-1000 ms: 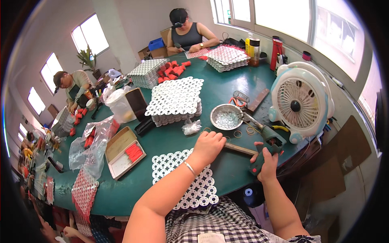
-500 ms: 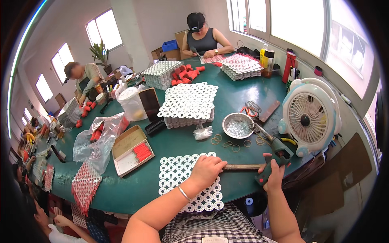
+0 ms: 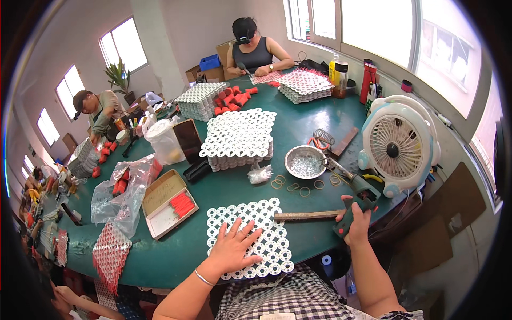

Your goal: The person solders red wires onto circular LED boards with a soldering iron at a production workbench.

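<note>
My left hand (image 3: 234, 248) lies with fingers spread on a panel of white round circuit boards (image 3: 272, 245), joined in rows, at the table's near edge. My right hand (image 3: 356, 224) is closed round the handle of a green pistol-shaped power tool (image 3: 364, 193). The tool's metal barrel (image 3: 341, 169) slants up and left toward a metal bowl (image 3: 305, 162) of small shiny pieces. A flat wooden stick (image 3: 306, 216) runs from the panel's right edge to my right fingers; whether they grip it I cannot tell.
A stack of white panels (image 3: 237, 133) stands ahead, beside a dark upright tablet (image 3: 188, 140). An open cardboard box (image 3: 169, 205) holds red slim pieces. Rubber bands (image 3: 304, 191) lie near the bowl. A fan (image 3: 397, 149) stands at right. Co-workers sit across the table and at left.
My left hand has left the wooden stick's left end, moved left and down, and spread flat on the panel. My right hand keeps hold of the green tool. The view has shifted slightly.
</note>
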`<act>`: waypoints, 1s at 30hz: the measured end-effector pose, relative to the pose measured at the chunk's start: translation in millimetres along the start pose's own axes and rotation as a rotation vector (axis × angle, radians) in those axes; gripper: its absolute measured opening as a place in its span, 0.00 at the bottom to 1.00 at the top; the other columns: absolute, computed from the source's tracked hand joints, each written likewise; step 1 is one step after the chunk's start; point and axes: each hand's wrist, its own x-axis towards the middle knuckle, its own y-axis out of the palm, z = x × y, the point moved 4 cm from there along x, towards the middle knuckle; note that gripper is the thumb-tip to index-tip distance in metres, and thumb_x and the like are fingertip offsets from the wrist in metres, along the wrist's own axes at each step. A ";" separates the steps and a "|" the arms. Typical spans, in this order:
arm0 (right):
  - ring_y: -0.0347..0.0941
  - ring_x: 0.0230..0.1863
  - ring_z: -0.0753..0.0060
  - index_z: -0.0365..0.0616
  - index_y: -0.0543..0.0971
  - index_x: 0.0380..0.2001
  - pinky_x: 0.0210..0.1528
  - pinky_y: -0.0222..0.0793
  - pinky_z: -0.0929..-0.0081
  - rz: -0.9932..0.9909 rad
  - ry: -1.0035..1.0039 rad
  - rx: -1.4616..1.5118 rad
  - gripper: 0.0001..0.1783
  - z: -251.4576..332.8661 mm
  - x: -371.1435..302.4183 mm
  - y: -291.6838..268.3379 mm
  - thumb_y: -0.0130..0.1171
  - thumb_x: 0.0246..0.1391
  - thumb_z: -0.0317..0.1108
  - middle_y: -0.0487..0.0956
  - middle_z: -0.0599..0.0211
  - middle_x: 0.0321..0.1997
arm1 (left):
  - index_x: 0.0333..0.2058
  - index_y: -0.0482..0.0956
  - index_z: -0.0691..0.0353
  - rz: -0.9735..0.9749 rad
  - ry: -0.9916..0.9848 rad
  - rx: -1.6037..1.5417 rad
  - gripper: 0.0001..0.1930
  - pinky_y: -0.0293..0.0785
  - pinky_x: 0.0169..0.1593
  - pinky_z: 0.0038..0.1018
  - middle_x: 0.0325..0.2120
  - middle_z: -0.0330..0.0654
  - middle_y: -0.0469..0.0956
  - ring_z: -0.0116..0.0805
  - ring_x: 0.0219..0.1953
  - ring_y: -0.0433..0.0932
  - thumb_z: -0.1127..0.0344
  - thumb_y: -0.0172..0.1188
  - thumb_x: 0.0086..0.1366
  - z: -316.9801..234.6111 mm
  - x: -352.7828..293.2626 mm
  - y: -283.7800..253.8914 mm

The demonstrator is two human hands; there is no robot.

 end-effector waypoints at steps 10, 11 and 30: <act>0.70 0.19 0.72 0.39 0.62 0.47 0.19 0.68 0.76 -0.055 -0.038 -0.021 0.18 -5.3 1.0 6.3 0.45 0.54 0.31 0.72 0.57 0.44 | 0.59 0.59 0.45 -0.065 -0.019 -0.041 0.36 0.39 0.62 0.52 0.61 0.40 0.53 0.49 0.64 0.46 0.34 0.45 0.55 6.3 -8.8 2.0; 0.70 0.19 0.72 0.40 0.62 0.47 0.18 0.67 0.76 -0.099 -0.041 -0.040 0.17 -7.0 1.6 5.1 0.45 0.54 0.31 0.73 0.57 0.44 | 0.58 0.60 0.47 -0.051 -0.009 -0.061 0.36 0.39 0.62 0.51 0.61 0.42 0.54 0.50 0.63 0.47 0.35 0.47 0.55 8.0 -5.3 3.1; 0.68 0.19 0.76 0.41 0.59 0.49 0.20 0.66 0.80 -0.059 -0.106 -0.079 0.19 0.2 -0.6 3.4 0.44 0.56 0.34 0.71 0.58 0.45 | 0.26 0.82 0.55 -0.418 -0.711 -0.039 0.05 0.70 0.41 0.37 0.27 0.47 0.76 0.45 0.35 0.74 0.65 0.61 0.48 189.1 -27.7 -49.1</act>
